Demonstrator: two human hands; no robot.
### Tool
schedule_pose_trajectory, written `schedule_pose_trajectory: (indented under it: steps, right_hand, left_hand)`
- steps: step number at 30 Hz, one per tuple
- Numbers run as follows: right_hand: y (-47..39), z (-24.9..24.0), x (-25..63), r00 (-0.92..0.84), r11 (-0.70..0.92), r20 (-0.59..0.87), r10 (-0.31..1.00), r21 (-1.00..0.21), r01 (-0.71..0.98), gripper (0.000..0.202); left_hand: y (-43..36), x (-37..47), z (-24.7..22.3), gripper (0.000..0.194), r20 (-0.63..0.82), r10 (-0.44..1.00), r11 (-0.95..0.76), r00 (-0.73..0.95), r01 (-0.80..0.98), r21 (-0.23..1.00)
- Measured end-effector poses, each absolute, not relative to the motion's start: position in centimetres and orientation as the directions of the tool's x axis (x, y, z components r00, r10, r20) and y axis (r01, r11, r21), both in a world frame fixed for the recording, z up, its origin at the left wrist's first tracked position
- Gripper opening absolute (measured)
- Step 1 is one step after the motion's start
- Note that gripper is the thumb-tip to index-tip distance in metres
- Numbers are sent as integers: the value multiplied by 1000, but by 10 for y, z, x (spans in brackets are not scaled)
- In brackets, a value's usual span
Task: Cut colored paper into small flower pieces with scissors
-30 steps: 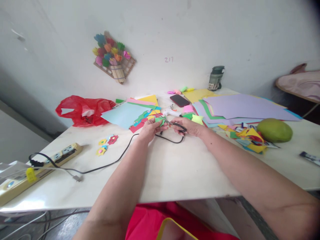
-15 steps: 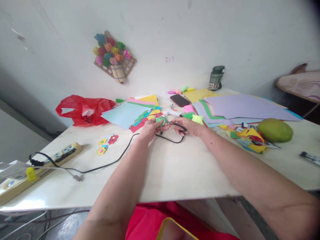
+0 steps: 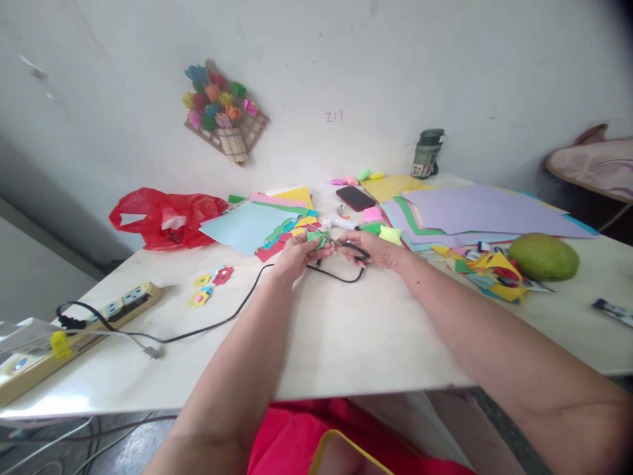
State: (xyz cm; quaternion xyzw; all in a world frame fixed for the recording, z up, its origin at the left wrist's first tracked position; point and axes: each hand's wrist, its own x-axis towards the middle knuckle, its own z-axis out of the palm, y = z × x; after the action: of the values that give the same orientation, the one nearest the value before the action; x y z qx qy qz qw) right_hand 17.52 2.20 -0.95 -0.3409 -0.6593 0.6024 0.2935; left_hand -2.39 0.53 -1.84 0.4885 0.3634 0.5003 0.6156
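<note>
Between the fingers of my left hand (image 3: 295, 257) is a small piece of green paper (image 3: 318, 239). My right hand (image 3: 370, 248) grips a pair of scissors (image 3: 355, 251) by the dark handles, with the blades pointing left over the green piece. Whether the blades are cutting into it is too small to tell. Just behind my hands lies a white glue gun (image 3: 340, 221), its black cord (image 3: 217, 324) running left across the table. Colourful cut paper strips (image 3: 277, 241) lie beyond my left hand. Several paper flowers (image 3: 223, 275) rest to its left.
A red plastic bag (image 3: 168, 218) and a power strip (image 3: 123, 305) are on the left. Behind lie a phone (image 3: 356, 197) and a bottle (image 3: 428, 154). On the right are stacked coloured sheets (image 3: 484, 208), paper scraps (image 3: 497, 274) and a green mango-like fruit (image 3: 542, 257).
Almost nothing differs. Both hands keep their places with the scissors and the green paper; the whole view has shifted very slightly.
</note>
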Motion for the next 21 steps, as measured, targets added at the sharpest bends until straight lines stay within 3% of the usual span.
schedule_pose_trajectory:
  steps: [14, 21]
  right_hand:
    - [24, -12, 176, -599, 90, 13, 801, -991, 99, 28]
    - [22, -10, 175, -598, 68, 6, 802, -994, 83, 20]
  left_hand:
    - [5, -26, -21, 17, 31, 966, 47, 256, -294, 955]
    - [8, -27, -23, 16, 15, 975, 51, 220, -290, 956]
